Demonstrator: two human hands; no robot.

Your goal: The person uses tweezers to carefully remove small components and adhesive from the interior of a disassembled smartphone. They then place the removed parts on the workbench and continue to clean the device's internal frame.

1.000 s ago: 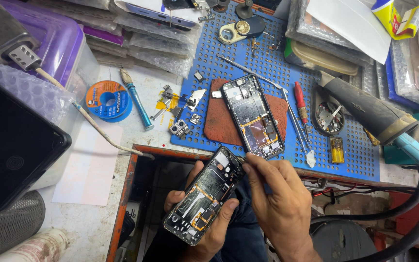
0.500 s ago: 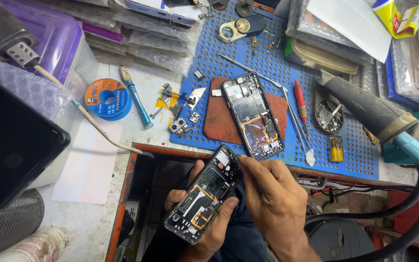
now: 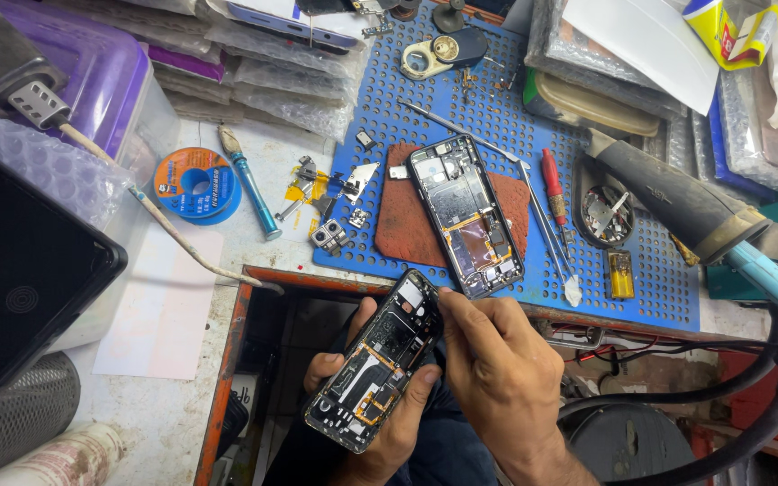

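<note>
My left hand point(image 3: 380, 405) cradles an opened phone body point(image 3: 375, 360) from below, its circuit boards and orange flex cables facing up, held over my lap below the bench edge. My right hand point(image 3: 497, 355) pinches at the phone's upper right edge with thumb and forefinger; whether a small part sits between the fingertips is not visible. A second opened phone frame point(image 3: 465, 216) lies on a brown pad point(image 3: 398, 220) on the blue perforated mat point(image 3: 650, 288).
Red screwdriver point(image 3: 554, 187), tweezers point(image 3: 547, 236), small dish of parts point(image 3: 607, 214) and a hot-air nozzle point(image 3: 677, 202) lie at right. A blue solder spool point(image 3: 196, 184), blue-handled tool point(image 3: 252, 193) and loose camera modules point(image 3: 328, 234) sit left. Dark tablet point(image 3: 20, 279) far left.
My right hand's fingertips shifted slightly along the top edge of the held phone. The phone tilted a little in my left hand.
</note>
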